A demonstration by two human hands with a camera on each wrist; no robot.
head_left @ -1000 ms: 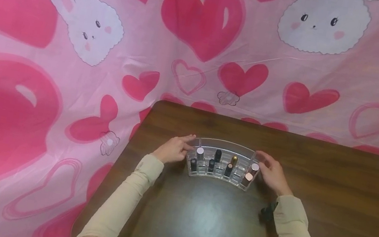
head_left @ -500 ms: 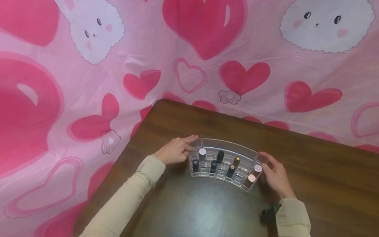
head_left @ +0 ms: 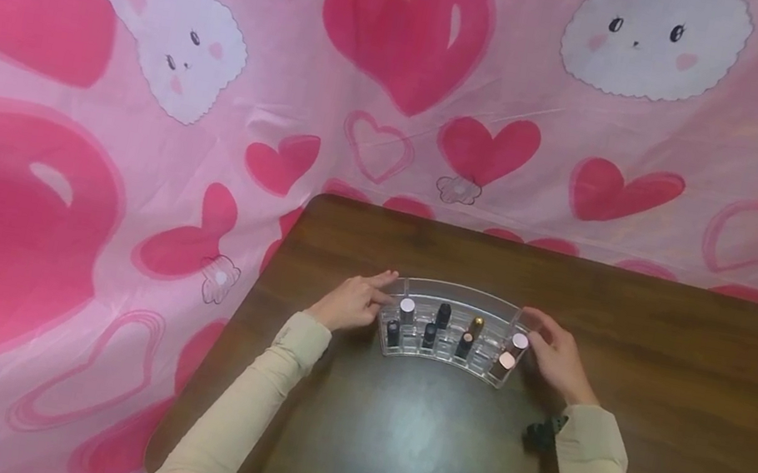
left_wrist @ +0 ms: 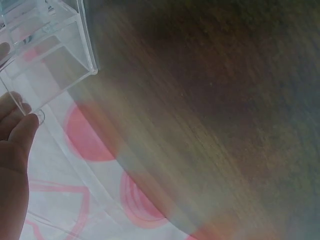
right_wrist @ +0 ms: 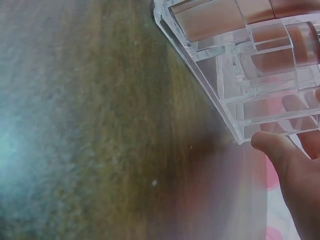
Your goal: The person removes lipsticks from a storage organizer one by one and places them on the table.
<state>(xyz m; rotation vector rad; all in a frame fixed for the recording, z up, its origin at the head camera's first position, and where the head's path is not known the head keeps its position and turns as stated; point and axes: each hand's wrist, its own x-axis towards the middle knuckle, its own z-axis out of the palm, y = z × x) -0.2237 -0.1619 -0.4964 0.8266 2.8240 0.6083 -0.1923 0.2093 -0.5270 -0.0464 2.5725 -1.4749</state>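
A clear curved lipstick organizer (head_left: 463,295) stands on the brown table with several lipsticks upright in its stepped slots. Black lipsticks (head_left: 444,316) and one with a gold top (head_left: 476,327) fill the middle. Pale-capped ones sit at the right end (head_left: 505,365) and at back left (head_left: 407,310). My left hand (head_left: 353,304) grips the organizer's left end, thumb (left_wrist: 25,131) at its lower edge and index finger stretched along the side. At the opposite end my right hand (head_left: 556,356) holds it, thumb (right_wrist: 272,145) by the bottom corner and fingers partly seen through the plastic.
The wood-look table (head_left: 681,425) reaches far to the right, with rounded far corners. Behind it and on the left hangs a pink curtain (head_left: 288,60) printed with hearts and rabbits. A small dark device (head_left: 539,434) is at the right wrist.
Both hands have slid the organizer slightly to the right and a little nearer. The lipsticks keep their slots, and the hold at both ends looks the same.
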